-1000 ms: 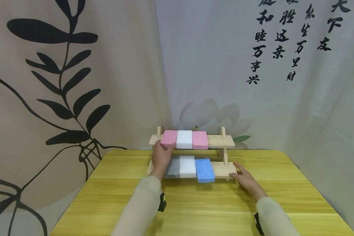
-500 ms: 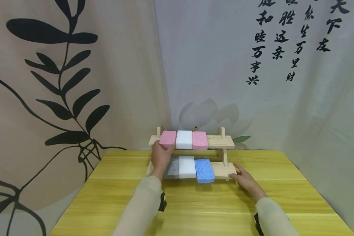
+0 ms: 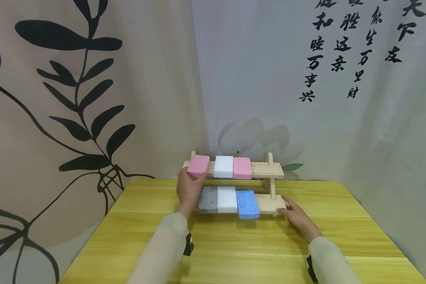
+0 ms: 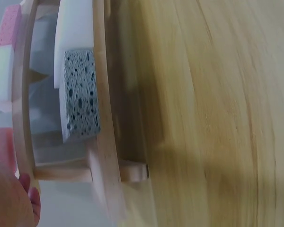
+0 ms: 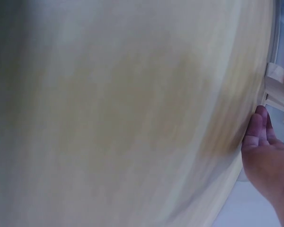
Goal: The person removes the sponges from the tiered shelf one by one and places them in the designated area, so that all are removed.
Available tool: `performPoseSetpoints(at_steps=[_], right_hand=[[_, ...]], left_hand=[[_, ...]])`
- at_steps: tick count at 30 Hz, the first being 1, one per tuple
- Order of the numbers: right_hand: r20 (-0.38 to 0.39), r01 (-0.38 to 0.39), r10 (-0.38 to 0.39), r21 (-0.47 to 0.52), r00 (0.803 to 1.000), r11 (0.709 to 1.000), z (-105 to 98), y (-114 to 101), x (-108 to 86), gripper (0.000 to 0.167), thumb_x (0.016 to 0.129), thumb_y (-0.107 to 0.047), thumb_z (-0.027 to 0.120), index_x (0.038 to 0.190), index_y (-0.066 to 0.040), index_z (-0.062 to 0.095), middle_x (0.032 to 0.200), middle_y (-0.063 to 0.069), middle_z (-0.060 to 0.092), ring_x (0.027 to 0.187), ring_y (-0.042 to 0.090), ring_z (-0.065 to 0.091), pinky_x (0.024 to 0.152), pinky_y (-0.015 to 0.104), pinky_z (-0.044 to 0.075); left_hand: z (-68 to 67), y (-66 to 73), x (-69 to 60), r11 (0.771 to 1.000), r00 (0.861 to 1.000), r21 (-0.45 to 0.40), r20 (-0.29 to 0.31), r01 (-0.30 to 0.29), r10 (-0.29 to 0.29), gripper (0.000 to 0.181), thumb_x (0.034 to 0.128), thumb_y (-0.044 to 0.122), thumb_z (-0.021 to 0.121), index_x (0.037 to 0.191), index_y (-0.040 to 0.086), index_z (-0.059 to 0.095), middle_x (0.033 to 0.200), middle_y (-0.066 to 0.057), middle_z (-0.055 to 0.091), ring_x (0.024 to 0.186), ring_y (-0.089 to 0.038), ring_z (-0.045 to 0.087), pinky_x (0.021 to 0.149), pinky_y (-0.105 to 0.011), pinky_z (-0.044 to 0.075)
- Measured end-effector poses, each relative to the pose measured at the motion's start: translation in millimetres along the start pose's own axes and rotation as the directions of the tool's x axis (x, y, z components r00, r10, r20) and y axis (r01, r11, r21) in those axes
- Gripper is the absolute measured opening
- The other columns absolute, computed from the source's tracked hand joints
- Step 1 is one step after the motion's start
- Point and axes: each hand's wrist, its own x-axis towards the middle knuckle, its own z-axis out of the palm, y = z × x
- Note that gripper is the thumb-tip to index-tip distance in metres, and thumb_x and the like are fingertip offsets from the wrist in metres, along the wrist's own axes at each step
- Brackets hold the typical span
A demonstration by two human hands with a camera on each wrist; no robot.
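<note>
A two-tier wooden rack stands on the table. On its upper board, my left hand holds the leftmost pink sponge, which is tilted and apart from the white sponge. Another pink sponge touches the white one's right side. The lower board carries a grey sponge, a second white sponge and a blue sponge that juts over the front edge. With thumb and fingers, my right hand grips the lower board's right end. The left wrist view shows the grey sponge close up.
The yellow wood-grain table extends in front of the rack and to both sides. Behind it hangs a pale cloth with printed leaves and dark characters. Upright posts rise above the upper board.
My left hand has shifted left with the pink sponge, opening a gap beside the white sponge. My right hand has kept its place on the rack. The head view has shifted slightly.
</note>
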Motion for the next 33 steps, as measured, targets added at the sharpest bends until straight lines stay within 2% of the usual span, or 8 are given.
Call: performPoseSetpoints(at_steps=[8,12,18,25,33], right_hand=[[0.013,0.002,-0.002,-0.008,1.000,1.000,-1.0,-5.7,-1.9,0.079,0.099,-0.033,0.059,0.159,-0.010,0.012,0.153,0.039,0.017,0.138,0.054,0.024,0.108,0.064,0.030],[0.020,0.010,-0.010,-0.014,1.000,1.000,-1.2,-3.7,-2.9,0.081,0.098,-0.036,0.058,0.159,-0.010,0.012,0.152,0.039,0.020,0.137,0.054,0.027,0.107,0.063,0.031],[0.044,0.006,-0.005,-0.020,0.999,1.000,-2.5,2.0,-0.8,0.084,0.098,-0.043,0.056,0.160,-0.013,0.008,0.153,0.038,0.019,0.137,0.053,0.026,0.108,0.064,0.028],[0.023,-0.016,0.016,-0.012,1.000,1.000,-3.2,0.1,-1.2,0.083,0.098,-0.038,0.058,0.160,-0.011,0.010,0.151,0.039,0.021,0.135,0.052,0.032,0.106,0.061,0.034],[0.019,-0.005,0.006,-0.013,1.000,1.000,-1.5,1.6,1.7,0.081,0.098,-0.034,0.059,0.159,-0.010,0.011,0.149,0.040,0.025,0.132,0.049,0.036,0.104,0.059,0.037]], left_hand=[[-22.1,-6.0,2.6,1.000,0.999,-0.002,0.022,-0.031,0.031,0.080,0.0839,0.044,0.076,0.144,0.005,0.040,0.132,-0.013,0.051,0.113,-0.030,0.054,0.094,-0.048,0.046],[-32.2,-9.7,1.4,0.999,0.999,-0.020,0.019,-0.046,0.047,0.080,0.0831,0.046,0.075,0.143,0.005,0.042,0.127,-0.011,0.053,0.108,-0.028,0.054,0.089,-0.046,0.047],[-49.0,-17.0,-0.2,0.997,0.998,-0.048,-0.006,-0.062,0.061,0.077,0.0829,0.046,0.074,0.140,0.006,0.044,0.119,-0.008,0.054,0.101,-0.026,0.052,0.082,-0.042,0.046],[-65.2,-28.6,6.9,0.993,0.992,-0.031,-0.058,-0.110,0.108,0.074,0.0853,0.039,0.073,0.141,0.000,0.043,0.115,-0.014,0.053,0.100,-0.029,0.052,0.079,-0.044,0.045],[-80.2,-45.9,14.6,0.996,0.995,-0.057,-0.083,-0.067,0.062,0.076,0.0838,0.040,0.076,0.140,0.002,0.043,0.116,-0.012,0.052,0.102,-0.028,0.049,0.080,-0.041,0.042]])
